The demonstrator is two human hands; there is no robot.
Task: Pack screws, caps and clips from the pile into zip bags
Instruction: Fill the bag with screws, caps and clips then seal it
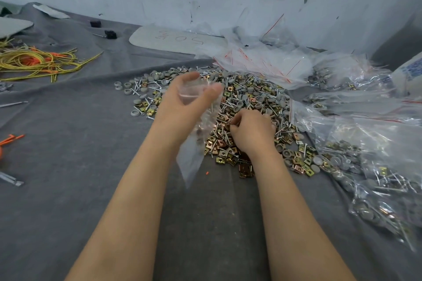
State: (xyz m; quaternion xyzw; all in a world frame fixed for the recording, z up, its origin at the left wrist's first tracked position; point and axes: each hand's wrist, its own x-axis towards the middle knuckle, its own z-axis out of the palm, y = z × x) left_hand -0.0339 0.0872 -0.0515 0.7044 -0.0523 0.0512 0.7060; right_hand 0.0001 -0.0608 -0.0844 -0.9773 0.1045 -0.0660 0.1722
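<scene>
The left hand pinches the mouth of a clear zip bag hanging beside the right hand, whose curled fingers dig into the pile of screws, grey caps and clips, their hold impossible to tell.

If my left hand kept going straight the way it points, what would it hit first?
Probably the grey caps at the far edge of the pile, then the empty bags. The left hand, gripping a zip bag, looks raised, so it might pass above them.
</scene>
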